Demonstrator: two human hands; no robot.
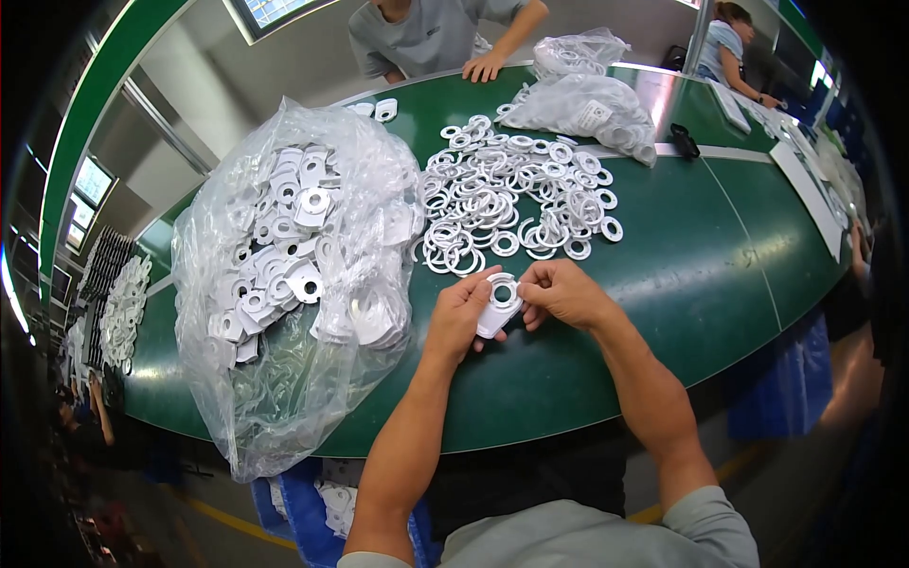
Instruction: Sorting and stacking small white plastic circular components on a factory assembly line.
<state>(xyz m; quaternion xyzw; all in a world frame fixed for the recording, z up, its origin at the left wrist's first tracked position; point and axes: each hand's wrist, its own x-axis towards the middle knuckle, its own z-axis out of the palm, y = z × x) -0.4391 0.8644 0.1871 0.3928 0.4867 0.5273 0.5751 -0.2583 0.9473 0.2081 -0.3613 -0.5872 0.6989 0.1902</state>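
Observation:
Between my two hands is a white plastic plate with a round hole (491,320), held above the green table. A white ring sits around its hole. My left hand (460,312) grips the plate's left side, thumb near the ring. On the right side, my right hand (559,295) pinches the rim of the ring and plate with thumb and forefinger. Just beyond my hands lies a spread pile of white plastic rings (492,204). To the left, a large clear plastic bag (284,388) lies open, full of similar white plates (284,256).
Tied clear bags of rings (592,109) rest at the far side, beside a small black object (684,142). A person (426,38) stands across the green table (682,246). Below the near edge is a blue bin (317,511) with white parts.

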